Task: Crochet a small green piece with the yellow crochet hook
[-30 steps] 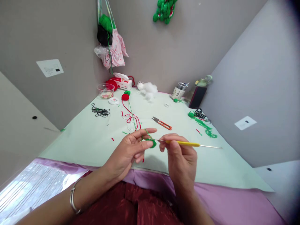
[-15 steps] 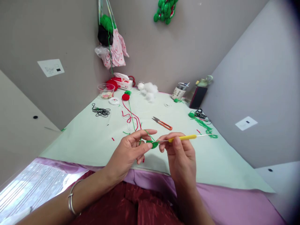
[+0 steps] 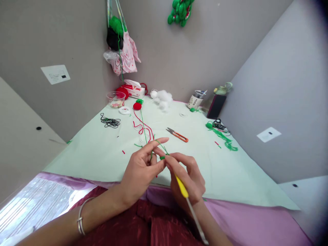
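Between thumb and fingers my left hand [image 3: 142, 165] pinches a small green crochet piece [image 3: 162, 158], mostly covered by fingertips. Green yarn [image 3: 162, 145] loops over its raised index finger and runs down to the piece. My right hand [image 3: 188, 174] is closed around a crochet hook with a yellow handle [image 3: 181, 186]; the metal shaft points down toward me. Its thumb and index fingertips touch the piece beside my left thumb. The hook's far end is hidden in the right hand. Beyond the hands lie orange thread snips [image 3: 178, 135].
A red yarn ball [image 3: 137, 106], black cord [image 3: 110, 121] and clear tub [image 3: 115, 99] lie left. White stuffing [image 3: 164, 99] sits at the back. A can of pens [image 3: 196, 99], phone [image 3: 216, 106] and green yarn strands [image 3: 227, 140] are right. Walls enclose the table.
My right hand has turned and come in against the left fingertips. The hook has swung from pointing right to pointing down toward me.
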The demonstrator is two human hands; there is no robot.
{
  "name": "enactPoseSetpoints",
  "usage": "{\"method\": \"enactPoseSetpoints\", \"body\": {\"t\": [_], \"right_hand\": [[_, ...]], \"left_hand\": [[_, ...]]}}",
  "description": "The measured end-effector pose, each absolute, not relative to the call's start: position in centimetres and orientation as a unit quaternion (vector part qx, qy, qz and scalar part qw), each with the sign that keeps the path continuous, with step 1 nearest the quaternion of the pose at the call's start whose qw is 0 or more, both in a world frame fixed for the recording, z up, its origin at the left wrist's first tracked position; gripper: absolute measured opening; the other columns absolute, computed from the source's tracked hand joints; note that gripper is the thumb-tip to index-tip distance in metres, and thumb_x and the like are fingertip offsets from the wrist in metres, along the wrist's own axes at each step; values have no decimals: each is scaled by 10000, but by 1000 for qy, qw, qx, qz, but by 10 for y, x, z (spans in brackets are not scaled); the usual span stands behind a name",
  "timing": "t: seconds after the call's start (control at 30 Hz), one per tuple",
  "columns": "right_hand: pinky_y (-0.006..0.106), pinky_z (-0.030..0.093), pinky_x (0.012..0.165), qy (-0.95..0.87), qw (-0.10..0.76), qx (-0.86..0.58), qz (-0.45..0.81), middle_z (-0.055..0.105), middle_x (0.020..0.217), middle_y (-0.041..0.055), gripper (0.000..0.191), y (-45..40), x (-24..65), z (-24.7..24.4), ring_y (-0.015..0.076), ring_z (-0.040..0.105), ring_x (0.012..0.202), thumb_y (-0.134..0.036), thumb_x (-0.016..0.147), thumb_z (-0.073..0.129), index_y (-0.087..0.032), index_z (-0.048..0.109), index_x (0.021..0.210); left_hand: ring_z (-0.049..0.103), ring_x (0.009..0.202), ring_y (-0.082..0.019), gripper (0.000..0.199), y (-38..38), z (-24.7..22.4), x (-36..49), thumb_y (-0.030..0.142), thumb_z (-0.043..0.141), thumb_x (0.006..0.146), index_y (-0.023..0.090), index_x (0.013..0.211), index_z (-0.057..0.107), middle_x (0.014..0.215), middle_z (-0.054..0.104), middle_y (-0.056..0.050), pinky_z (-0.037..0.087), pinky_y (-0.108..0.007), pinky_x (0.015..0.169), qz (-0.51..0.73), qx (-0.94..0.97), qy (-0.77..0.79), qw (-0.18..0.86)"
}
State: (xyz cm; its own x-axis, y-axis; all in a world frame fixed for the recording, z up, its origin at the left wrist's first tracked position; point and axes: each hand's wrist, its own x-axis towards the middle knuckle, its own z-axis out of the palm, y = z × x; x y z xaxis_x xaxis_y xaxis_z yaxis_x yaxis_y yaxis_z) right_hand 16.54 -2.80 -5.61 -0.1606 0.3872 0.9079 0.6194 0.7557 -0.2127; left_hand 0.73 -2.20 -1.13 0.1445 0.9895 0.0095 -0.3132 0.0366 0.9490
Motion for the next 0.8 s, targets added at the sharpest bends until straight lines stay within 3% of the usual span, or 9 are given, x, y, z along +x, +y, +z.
{"method": "enactPoseSetpoints", "body": {"t": [0.07,0.17,0.27,0.4,0.5,0.63,0.8], "right_hand": [[338,617,775,-736,575,-342,-106,763,1122,89,355,-27,165,-57,214,743,970,-70,963,666,-267,766,1242],[344,596,720,-678,642,-357,32,766,964,47,277,-27,165,-47,196,720,844,-105,1006,601,-271,780,1138],[325,559,646,-604,691,-353,182,737,846,26,219,-24,164,-36,164,664,701,-189,1048,567,-247,774,1010],[313,590,717,-616,663,-344,249,768,921,32,192,-21,162,-34,168,708,809,-221,1048,595,-252,781,1013],[298,590,731,-629,656,-345,234,770,919,23,190,-22,163,-37,159,703,822,-205,1044,604,-257,786,1033],[301,587,720,-595,671,-335,289,748,884,18,187,-22,167,-37,152,696,774,-252,1049,603,-250,785,1002],[277,556,629,-528,693,-301,389,673,776,4,213,-14,172,-34,133,636,659,-320,1033,620,-226,758,901]], "left_hand": [[310,450,-16,576,-19,-12,5,231,894,785,207,1339,739,725,559,74,277,-173,424,483,394,341,704],[195,432,9,460,-13,-11,-1,263,891,810,175,1247,782,675,506,89,185,-163,399,458,345,306,760],[232,445,25,380,-12,-11,-5,250,895,808,213,1178,816,798,574,52,170,-161,396,485,357,303,738],[337,492,15,345,-15,-11,-1,282,895,811,245,1148,833,950,610,16,224,-157,399,481,394,318,715],[369,511,5,397,-15,-12,2,276,899,810,239,1196,813,947,629,12,257,-151,410,496,397,329,699],[292,458,23,451,-12,-12,-3,237,868,830,236,1272,781,886,627,21,211,-153,402,447,368,302,757],[247,458,29,347,-12,-12,-8,216,853,819,209,1165,834,841,601,18,187,-147,398,420,354,264,793]]}}
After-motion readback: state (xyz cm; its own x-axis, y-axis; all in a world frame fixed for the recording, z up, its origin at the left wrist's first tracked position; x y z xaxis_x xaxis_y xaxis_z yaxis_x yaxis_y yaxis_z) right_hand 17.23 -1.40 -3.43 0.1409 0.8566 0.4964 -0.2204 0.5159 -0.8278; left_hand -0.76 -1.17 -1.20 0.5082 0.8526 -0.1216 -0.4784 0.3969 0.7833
